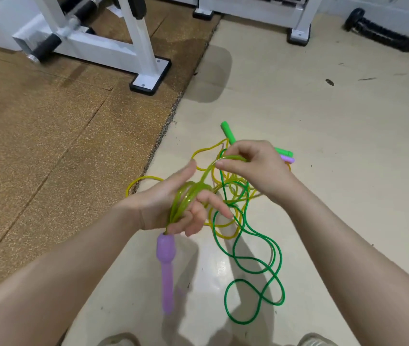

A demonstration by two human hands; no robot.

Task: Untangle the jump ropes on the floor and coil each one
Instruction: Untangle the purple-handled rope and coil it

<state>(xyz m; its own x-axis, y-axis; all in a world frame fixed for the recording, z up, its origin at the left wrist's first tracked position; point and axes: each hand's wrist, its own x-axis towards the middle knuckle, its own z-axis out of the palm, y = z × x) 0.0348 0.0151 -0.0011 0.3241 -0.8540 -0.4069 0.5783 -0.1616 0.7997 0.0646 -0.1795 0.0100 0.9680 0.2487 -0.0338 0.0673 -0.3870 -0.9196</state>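
Several turns of a yellow-green jump rope (186,196) are wound around my left hand (173,208), whose palm faces up. One purple handle (166,265) of that rope dangles below the hand. My right hand (253,168) pinches the same rope a little higher and to the right. Loose yellow loops (146,179) lie on the floor beyond. A dark green rope (255,265) sprawls in loops on the floor below my right forearm. Two green handles (227,132) and a second purple handle (287,159) lie behind my right hand, partly hidden.
A brown cork-like mat (61,146) covers the floor at left, its edge running diagonally. White gym equipment frames (146,63) stand on it and at the back. A black dumbbell (383,33) lies far right. My shoe tips (315,340) show at the bottom.
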